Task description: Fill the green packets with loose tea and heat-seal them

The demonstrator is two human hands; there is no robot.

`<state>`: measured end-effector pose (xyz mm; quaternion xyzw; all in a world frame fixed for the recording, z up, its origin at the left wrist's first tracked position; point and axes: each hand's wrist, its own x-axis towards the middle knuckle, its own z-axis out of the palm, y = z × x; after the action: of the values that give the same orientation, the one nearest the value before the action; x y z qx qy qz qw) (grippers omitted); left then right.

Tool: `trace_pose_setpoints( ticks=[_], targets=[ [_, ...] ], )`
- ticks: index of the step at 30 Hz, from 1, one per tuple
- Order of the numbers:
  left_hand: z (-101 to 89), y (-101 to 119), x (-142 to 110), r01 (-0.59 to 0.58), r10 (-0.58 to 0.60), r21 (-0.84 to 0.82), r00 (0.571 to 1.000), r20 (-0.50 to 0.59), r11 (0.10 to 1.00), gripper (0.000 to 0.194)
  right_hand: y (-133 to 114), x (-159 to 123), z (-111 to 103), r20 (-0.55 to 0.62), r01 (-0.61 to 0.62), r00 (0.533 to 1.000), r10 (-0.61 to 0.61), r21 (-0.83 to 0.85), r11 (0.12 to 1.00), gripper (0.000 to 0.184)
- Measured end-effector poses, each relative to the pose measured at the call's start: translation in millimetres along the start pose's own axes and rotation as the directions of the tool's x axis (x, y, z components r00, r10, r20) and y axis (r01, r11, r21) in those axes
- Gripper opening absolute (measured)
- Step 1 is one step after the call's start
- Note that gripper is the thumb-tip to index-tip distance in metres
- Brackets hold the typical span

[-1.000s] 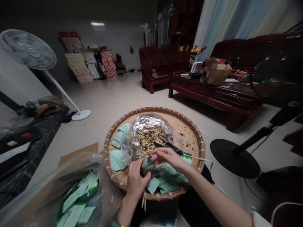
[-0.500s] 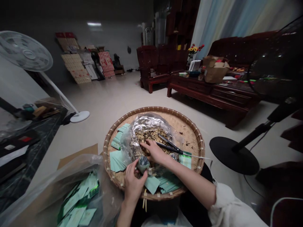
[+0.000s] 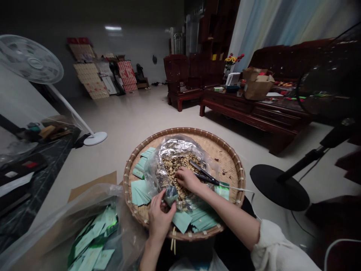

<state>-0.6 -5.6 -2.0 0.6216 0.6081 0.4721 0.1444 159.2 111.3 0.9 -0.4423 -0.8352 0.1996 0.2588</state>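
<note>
A round woven bamboo tray (image 3: 222,162) lies in front of me, holding a crumpled foil-and-plastic bag (image 3: 175,146) of dried seed-like mixture (image 3: 177,169). My right hand (image 3: 187,180) is curled down into that mixture, next to black tongs (image 3: 204,174) with a white cord. My left hand (image 3: 160,220) is shut on a small dark-green pouch (image 3: 171,195) at the bag's near edge. Pale green paper sachets (image 3: 140,192) lie in stacks on the tray, and more (image 3: 203,220) lie just beyond my left hand.
A clear plastic bag (image 3: 93,233) of green sachets sits at lower left on a cardboard sheet. A dark counter (image 3: 42,162) runs along the left. Fans stand on both sides, the right one's black base (image 3: 279,188) close to the tray. Carved wooden furniture stands beyond.
My right hand has moved from above the pouch down into the mixture, and its fingers have curled. My left hand still holds the pouch. A white sleeve has come into view.
</note>
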Motion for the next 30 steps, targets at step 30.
trace_pose_setpoints(
  ticks=[30],
  targets=[
    [0.5, -2.8, -1.2, -0.001, 0.001, -0.012, 1.000, 0.003, 1.000, 0.040, -23.0, 2.8, -6.9, 0.085, -0.137, 0.986, 0.142, -0.065, 0.988, 0.050]
  ],
)
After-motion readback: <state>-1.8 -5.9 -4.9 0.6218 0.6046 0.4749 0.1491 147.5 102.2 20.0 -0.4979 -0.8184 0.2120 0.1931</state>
